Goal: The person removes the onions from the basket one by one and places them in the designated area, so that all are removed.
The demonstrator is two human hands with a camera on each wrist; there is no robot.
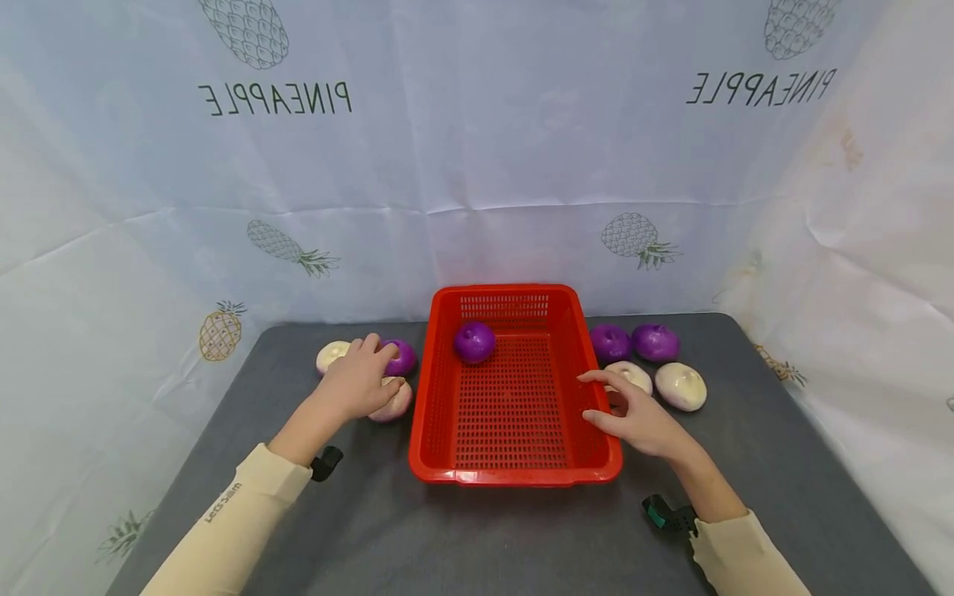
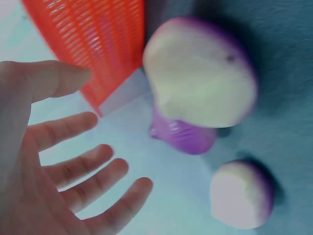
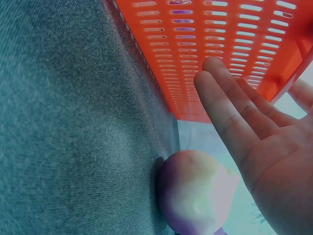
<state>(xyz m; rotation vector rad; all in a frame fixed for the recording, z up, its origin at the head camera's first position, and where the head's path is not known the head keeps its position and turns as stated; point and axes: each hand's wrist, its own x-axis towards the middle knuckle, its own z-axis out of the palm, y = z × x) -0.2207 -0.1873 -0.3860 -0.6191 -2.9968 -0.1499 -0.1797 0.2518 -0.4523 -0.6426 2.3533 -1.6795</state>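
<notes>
My left hand [image 1: 358, 379] hangs over the left group with fingers spread and nothing gripped; the left wrist view shows its palm [image 2: 29, 186]. Around it lie a purple onion [image 1: 403, 358] and two cream bulbs tinged purple, one farther left [image 1: 331, 356] and a nearer bulb [image 1: 392, 403]. A red perforated basket [image 1: 514, 478] stands mid-table with one purple onion [image 1: 474, 342] inside. At its right rim my right hand [image 1: 641, 420] holds the edge, with thumb and forefinger over the rim and other fingers [image 3: 222, 105] along the outer wall.
Right of the basket sit two purple onions [image 1: 610, 342] [image 1: 656, 343] and two cream bulbs [image 1: 628, 377] [image 1: 681, 386]. A dark grey cloth covers the table [image 1: 477, 546]. Behind hangs a pale pineapple-print curtain [image 1: 477, 149]. Both wrists carry small black devices [image 1: 325, 463].
</notes>
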